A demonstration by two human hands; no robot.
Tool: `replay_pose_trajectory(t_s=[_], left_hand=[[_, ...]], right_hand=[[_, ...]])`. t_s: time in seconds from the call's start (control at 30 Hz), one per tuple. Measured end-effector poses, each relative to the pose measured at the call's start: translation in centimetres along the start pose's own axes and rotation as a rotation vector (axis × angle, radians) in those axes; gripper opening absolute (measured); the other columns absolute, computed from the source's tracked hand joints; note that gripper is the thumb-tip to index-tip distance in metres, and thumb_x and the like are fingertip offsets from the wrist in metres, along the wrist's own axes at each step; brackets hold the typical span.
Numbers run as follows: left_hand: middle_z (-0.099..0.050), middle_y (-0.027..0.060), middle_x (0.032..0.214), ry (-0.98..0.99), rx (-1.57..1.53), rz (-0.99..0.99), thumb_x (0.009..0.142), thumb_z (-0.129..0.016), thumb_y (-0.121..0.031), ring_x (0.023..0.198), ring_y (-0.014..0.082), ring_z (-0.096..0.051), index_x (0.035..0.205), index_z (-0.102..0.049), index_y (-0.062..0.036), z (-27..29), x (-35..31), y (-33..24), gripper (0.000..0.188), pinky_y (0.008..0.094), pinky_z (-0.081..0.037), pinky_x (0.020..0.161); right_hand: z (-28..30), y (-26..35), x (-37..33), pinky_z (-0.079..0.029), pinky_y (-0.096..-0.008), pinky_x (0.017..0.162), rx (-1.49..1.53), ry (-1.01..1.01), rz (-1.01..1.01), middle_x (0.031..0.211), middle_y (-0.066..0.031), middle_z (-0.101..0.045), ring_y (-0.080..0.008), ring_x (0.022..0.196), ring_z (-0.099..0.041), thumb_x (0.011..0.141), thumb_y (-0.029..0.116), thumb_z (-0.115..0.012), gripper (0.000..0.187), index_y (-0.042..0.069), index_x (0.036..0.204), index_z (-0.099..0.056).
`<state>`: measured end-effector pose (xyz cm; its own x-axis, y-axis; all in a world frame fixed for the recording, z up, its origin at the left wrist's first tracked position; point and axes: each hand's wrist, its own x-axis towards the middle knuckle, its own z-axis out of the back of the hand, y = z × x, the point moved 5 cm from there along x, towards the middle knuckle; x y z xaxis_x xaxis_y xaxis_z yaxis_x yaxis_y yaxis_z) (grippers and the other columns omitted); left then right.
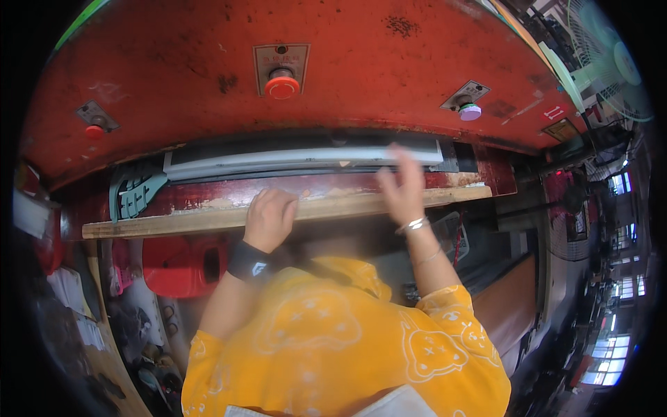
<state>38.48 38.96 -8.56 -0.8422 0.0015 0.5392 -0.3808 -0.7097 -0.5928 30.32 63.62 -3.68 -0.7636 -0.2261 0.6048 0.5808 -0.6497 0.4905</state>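
Observation:
My left hand [270, 219], with a black band at the wrist, rests at the worn wooden edge strip [333, 209] of the ledge. Its fingers are curled, and whatever they may hold is hidden. My right hand [405, 191] is slightly smeared by motion above the same strip, its fingers apart and nothing seen in them. Past the fingertips lies a long pale metal bar [278, 159] in the slot under the red machine. A small tan piece [344, 164] shows on the bar near my right hand.
The red machine front [174, 69] carries a large red push button [281, 86], a smaller red one [95, 131] and a pale one [470, 111]. A grey-green slotted plastic piece [139, 197] sits at the ledge's left end. Below is a red stool [177, 267]; fans [618, 66] stand right.

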Motion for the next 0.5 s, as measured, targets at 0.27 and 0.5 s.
replay_pose_trajectory(t_s=[0.27,0.5], left_hand=[[-0.061,0.0135,0.080,-0.004,0.013,0.030,0.077,-0.063,-0.003,0.076,0.0352,-0.057,0.080,-0.066,-0.0034,0.0,0.1,0.2,0.004,0.0418,-0.046,0.072],[-0.060,0.0150,0.080,0.030,0.064,0.033,0.081,-0.062,-0.006,0.079,0.0341,-0.057,0.081,-0.064,-0.0010,0.1,0.0,0.3,0.005,0.0413,-0.045,0.072]], right_hand=[[-4.0,2.1,-4.7,-0.026,-0.0499,0.107,-0.143,0.520,0.044,0.116,-0.0135,-0.060,-0.0298,0.115,-0.051,0.082,0.027,-0.064,0.039,0.011,0.118,-0.059],[-4.3,2.8,-4.9,-0.027,-0.0491,0.107,-0.171,0.498,0.034,0.109,-0.0125,-0.062,-0.0312,0.111,-0.052,0.083,0.029,-0.063,0.037,0.009,0.114,-0.061]])
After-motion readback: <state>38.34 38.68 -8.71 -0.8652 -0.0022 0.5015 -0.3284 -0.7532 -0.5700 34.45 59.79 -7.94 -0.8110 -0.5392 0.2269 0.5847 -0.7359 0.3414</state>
